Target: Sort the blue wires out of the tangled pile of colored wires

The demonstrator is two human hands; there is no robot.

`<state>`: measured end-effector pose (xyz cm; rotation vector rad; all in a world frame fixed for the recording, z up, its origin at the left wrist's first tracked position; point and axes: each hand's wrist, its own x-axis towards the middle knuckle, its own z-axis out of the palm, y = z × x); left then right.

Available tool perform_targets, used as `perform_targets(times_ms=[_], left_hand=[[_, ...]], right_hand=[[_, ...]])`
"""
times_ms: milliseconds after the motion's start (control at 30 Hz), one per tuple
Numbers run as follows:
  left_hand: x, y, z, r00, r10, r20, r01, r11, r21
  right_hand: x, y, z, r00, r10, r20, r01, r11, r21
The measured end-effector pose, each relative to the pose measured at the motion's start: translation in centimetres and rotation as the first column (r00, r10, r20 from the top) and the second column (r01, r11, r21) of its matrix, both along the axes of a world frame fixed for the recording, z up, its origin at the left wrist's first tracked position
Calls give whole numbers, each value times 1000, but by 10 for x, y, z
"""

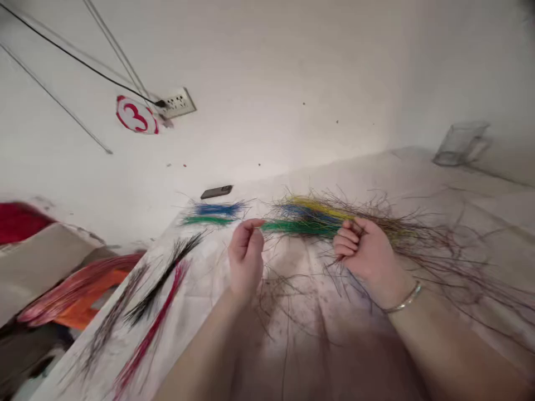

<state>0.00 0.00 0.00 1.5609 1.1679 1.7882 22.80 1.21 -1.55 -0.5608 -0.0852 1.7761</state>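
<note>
My right hand (363,250) is closed around a long bundle of thin fibres (309,220) in green, blue, yellow and brown. Stray strands fan out past it to the right. My left hand (246,257) is curled just left of the bundle, its fingertips pinching at the green end. A metal bangle (402,298) circles my right wrist. Loose strands lie over the white cloth (292,278) below both hands. Small separate bunches of blue fibres (218,209) and green fibres (207,220) lie just beyond my left hand.
Black fibres (167,278), red fibres (154,328) and greyish fibres (112,323) lie on the cloth to the left. A dark phone-like object (216,192) and a clear box (460,143) rest farther back. Pink-red strands (75,289) drape over an orange stool (87,301).
</note>
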Motion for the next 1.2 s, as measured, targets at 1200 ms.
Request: perform_targets(times_ms=[1200], left_hand=[[1,10,-15,261,-321,-911,-92,931,-354]], right_hand=[[-4,5,-2,957,-90,276,76,995,62]])
